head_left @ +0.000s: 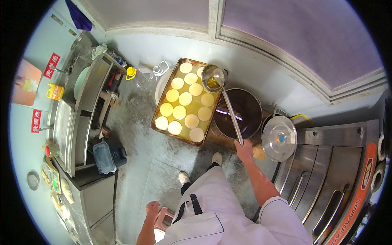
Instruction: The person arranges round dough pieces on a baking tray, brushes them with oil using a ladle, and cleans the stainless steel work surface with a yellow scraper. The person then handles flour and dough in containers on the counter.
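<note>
My right hand [245, 150] grips the end of a long metal ladle handle [232, 116]. The ladle bowl [212, 78] holds some yellowish liquid and sits over the upper right of a rimmed baking tray [174, 137]. Round pale dough discs [185, 99] lie in rows on the tray, in a shallow layer of yellow liquid that looks like oil. Beside the tray stands a large pot [249, 134] of dark liquid, with the handle crossing above it. Down at my left side, my left hand [152, 209] is loosely curled, nothing visible in it, near a pink stool [163, 218].
A transparent lid [279, 138] rests right of the pot, next to a steel oven [340, 171]. Plastic bottles [144, 76] stand behind the tray. On the left are a steel sink unit [95, 88], a grey bin [104, 156] and a counter [76, 211].
</note>
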### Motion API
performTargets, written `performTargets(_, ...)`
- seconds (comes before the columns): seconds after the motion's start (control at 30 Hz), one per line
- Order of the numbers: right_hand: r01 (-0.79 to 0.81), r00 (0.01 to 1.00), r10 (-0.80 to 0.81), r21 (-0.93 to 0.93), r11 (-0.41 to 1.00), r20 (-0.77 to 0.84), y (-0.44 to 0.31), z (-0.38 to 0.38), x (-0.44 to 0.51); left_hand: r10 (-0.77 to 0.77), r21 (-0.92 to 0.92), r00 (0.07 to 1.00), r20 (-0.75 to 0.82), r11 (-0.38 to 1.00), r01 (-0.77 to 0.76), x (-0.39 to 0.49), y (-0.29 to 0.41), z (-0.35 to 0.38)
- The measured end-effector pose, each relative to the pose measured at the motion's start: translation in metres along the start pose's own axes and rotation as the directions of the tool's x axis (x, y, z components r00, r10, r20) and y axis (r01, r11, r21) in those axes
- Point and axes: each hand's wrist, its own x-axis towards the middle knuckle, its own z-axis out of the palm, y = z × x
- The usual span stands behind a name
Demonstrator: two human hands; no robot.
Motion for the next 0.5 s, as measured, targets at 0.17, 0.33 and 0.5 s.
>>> performTargets(0.17, -0.001, 0.995, -0.015, 0.155, 0.988, 0.1, 0.013, -0.007, 0.014, 0.018, 0.154, 0.999, 0.027, 0.988, -0.022, 0.003, 0.025, 0.03)
performTargets(0.33, -0.01, 0.985, -0.032, 0.242, 0.97, 0.17, 0.031, -0.003, 0.019, 0.026, 0.17, 0.998, 0.057, 0.985, -0.035, -0.002, 0.052, 0.047)
performTargets(0.5, -0.106, 0.959, -0.024, 0.433, 0.895, 0.283, 0.048, 0.001, 0.008, 0.038, 0.203, 0.991, 0.132, 0.977, -0.065, 0.004, 0.092, 0.047)
